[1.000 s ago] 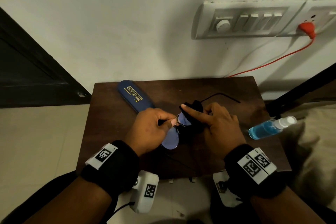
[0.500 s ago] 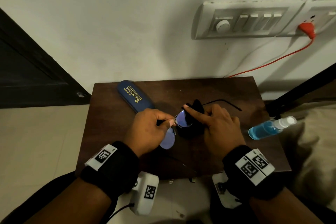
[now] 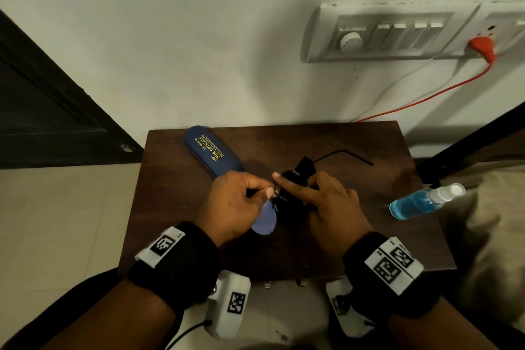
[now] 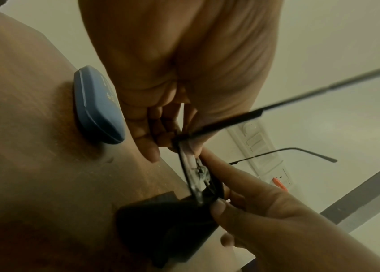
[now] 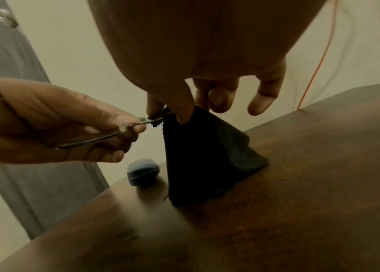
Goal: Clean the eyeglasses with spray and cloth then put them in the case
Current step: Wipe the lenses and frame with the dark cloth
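My left hand pinches the thin black-framed eyeglasses near the bridge, above the small dark wooden table. My right hand pinches a black cloth around the far lens, forefinger stretched along it. In the right wrist view the cloth hangs from thumb and forefinger down to the table, and the left hand pinches the frame. The left wrist view shows the frame edge-on between both hands. A shut blue case lies at the back left. The spray bottle of blue liquid lies at the table's right edge.
A white wall with a switch panel and a red plug and cable stands behind the table. A dark door is at the left. Pale fabric lies to the right of the table.
The cloth has slid over the far lens, which showed half a second ago and is now covered. Both hands stay close together over the table's middle.
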